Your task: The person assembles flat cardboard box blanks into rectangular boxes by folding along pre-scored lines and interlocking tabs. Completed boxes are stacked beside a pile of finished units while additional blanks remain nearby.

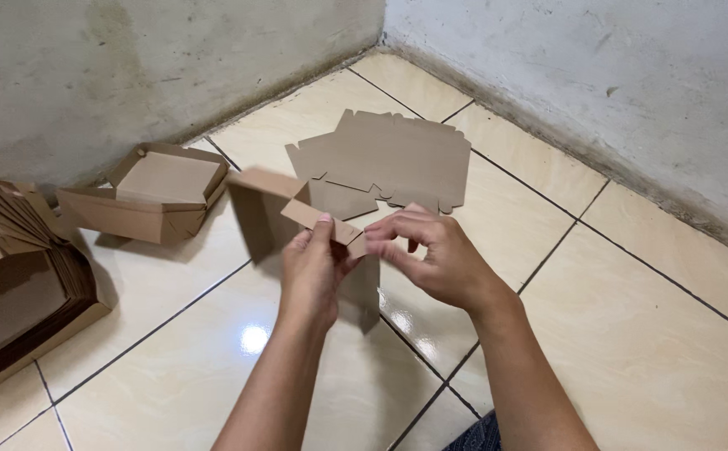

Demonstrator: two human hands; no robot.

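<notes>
Both hands, my left hand (pixel 312 266) and right hand (pixel 432 257), gripped one cardboard box blank (pixel 276 209) by its folded flap above the tiled floor (pixel 648 334); flat blanks (pixel 389 159) lay beyond.

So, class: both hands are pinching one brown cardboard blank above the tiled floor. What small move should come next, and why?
Probably press the flap inward along its crease. The left hand and right hand pinch a narrow flap of the half-folded blank, which isn't yet box-shaped like the finished box by the wall.
</notes>
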